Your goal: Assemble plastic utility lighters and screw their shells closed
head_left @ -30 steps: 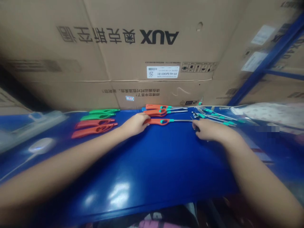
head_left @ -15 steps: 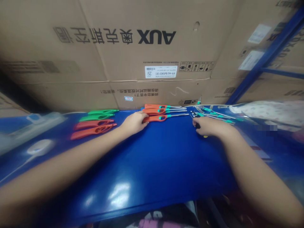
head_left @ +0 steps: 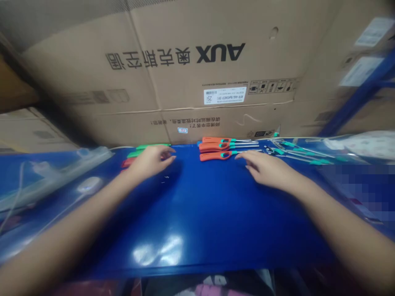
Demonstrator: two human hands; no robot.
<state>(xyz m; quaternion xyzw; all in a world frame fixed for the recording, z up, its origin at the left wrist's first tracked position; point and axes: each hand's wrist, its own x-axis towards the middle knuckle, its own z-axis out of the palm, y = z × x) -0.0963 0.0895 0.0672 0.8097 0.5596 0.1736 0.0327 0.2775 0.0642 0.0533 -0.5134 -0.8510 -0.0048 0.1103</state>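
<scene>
Three orange long-nozzle lighters [head_left: 217,150] with teal triggers lie side by side at the back of the blue table [head_left: 200,213]. My right hand [head_left: 262,168] rests just in front of them, fingers spread flat and empty, its fingertips near the closest lighter's metal tube. My left hand [head_left: 151,160] hovers over a group of green and red lighter shells [head_left: 145,147], fingers loosely spread, holding nothing. It hides most of the red shells.
Loose metal tubes with teal ends [head_left: 296,151] lie at the right back. A big AUX cardboard box [head_left: 197,74] walls off the rear. Clear plastic bags [head_left: 46,172] and a white round object [head_left: 89,184] sit left; a patterned cloth [head_left: 370,146] lies right.
My left hand has let go of the front orange lighter and moved left over the green and red shells. My right hand slid left and opened flat. The view shifted left.
</scene>
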